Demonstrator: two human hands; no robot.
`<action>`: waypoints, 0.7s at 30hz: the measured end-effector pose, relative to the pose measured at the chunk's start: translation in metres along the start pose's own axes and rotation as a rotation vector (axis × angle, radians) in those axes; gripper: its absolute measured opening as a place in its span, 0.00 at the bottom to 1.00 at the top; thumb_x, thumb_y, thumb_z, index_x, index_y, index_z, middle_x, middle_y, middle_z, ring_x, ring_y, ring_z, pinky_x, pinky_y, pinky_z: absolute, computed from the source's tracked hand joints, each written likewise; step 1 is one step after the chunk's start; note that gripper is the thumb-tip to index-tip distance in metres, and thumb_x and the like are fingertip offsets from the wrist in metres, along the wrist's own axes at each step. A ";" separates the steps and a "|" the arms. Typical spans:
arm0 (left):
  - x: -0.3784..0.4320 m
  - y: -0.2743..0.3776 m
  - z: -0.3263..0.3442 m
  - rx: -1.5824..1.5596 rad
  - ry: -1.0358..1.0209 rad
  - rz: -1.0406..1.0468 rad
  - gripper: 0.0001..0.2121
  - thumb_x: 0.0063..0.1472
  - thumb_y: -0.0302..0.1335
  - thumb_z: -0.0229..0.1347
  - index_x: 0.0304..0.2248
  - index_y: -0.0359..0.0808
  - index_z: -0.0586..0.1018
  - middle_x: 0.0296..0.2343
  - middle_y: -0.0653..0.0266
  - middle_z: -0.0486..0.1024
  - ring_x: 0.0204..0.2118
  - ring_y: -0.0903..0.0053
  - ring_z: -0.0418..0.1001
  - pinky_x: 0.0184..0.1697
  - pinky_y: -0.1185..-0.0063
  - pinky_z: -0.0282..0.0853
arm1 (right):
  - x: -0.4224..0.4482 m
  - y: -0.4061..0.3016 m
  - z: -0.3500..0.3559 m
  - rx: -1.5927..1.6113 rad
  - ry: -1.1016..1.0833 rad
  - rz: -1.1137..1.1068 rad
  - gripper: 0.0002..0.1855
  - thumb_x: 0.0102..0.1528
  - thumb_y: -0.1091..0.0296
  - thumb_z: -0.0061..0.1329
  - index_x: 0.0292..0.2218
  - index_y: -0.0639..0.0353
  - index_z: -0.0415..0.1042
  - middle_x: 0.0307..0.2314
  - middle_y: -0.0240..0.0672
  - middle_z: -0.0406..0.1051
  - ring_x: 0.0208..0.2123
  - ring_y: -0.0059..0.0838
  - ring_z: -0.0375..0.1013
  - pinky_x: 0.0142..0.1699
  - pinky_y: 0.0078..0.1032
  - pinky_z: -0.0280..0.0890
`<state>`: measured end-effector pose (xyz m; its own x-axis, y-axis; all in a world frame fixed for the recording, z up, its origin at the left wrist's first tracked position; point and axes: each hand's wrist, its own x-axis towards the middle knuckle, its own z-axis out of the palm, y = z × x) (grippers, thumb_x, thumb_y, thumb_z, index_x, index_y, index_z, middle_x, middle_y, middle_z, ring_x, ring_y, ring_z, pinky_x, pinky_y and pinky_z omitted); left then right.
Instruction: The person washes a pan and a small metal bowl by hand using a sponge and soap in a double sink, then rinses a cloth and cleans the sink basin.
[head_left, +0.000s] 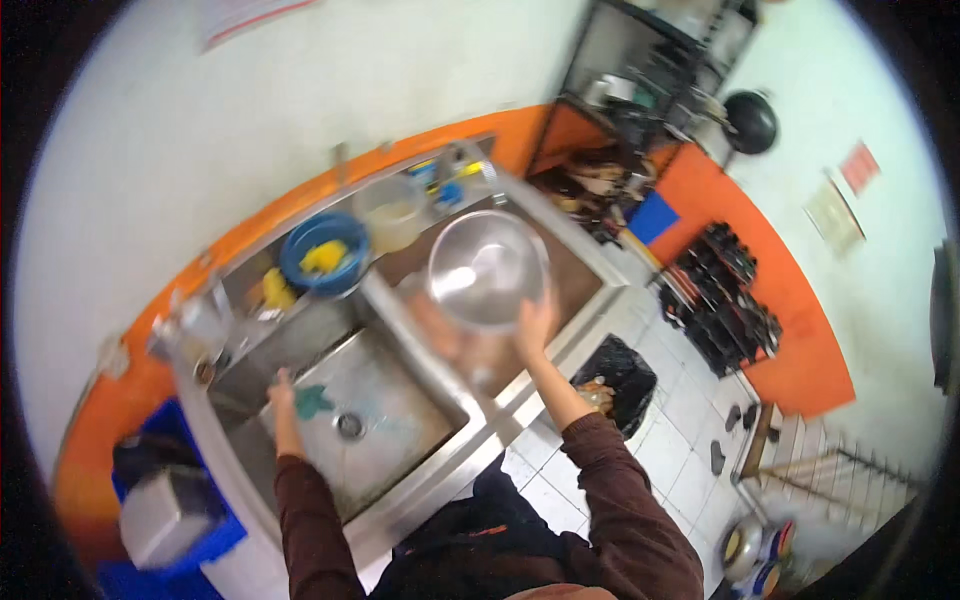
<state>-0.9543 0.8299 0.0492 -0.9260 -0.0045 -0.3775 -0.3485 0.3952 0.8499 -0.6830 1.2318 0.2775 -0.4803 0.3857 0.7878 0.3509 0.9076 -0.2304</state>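
Note:
My right hand (534, 330) grips the near right rim of a round stainless steel bowl (487, 262), which is tilted over the right basin (574, 285) of a double steel sink. A shiny, bare inside faces up. In the left basin (390, 442) my left hand (282, 394) is beside a green cloth or scrap (312, 402), left of the drain (350, 426). Blur hides whether its fingers hold anything. Brownish water seems to fill the right basin, with a blurred orange-pink shape (435, 322) beside the bowl.
On the sink's back ledge are a blue basin (292, 259) holding a yellow item (324, 257), and a cloudy plastic tub (390, 214). Blue crates (217, 551) with a metal container (169, 517) stand left. A black bag (634, 382) sits on the floor right; shelving (577, 60) rises behind.

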 end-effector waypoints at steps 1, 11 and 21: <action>0.035 0.024 -0.031 0.092 0.103 -0.063 0.36 0.47 0.52 0.50 0.36 0.17 0.66 0.35 0.40 0.67 0.41 0.62 0.65 0.44 0.73 0.59 | 0.016 0.058 0.010 0.304 0.180 0.314 0.31 0.42 0.82 0.39 0.49 0.59 0.51 0.44 0.43 0.58 0.28 0.34 0.70 0.24 0.20 0.66; -0.019 0.018 -0.054 1.522 0.329 0.154 0.15 0.48 0.36 0.50 0.28 0.31 0.75 0.28 0.57 0.73 0.32 0.67 0.70 0.36 0.75 0.66 | 0.199 0.451 -0.052 0.199 0.545 0.689 0.39 0.41 0.79 0.42 0.54 0.50 0.43 0.47 0.46 0.53 0.29 0.39 0.70 0.22 0.25 0.68; -0.117 0.129 0.046 0.397 0.753 -0.024 0.14 0.49 0.34 0.50 0.32 0.31 0.73 0.30 0.57 0.71 0.35 0.68 0.69 0.37 0.75 0.65 | 0.402 0.632 0.031 -0.376 0.362 0.462 0.37 0.42 0.78 0.40 0.51 0.30 0.52 0.52 0.45 0.46 0.27 0.47 0.69 0.28 0.32 0.64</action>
<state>-0.8842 0.9239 0.1862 -0.8179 -0.5710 0.0710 -0.4225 0.6797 0.5996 -0.6787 1.9655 0.4306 0.0603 0.5796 0.8127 0.7410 0.5195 -0.4255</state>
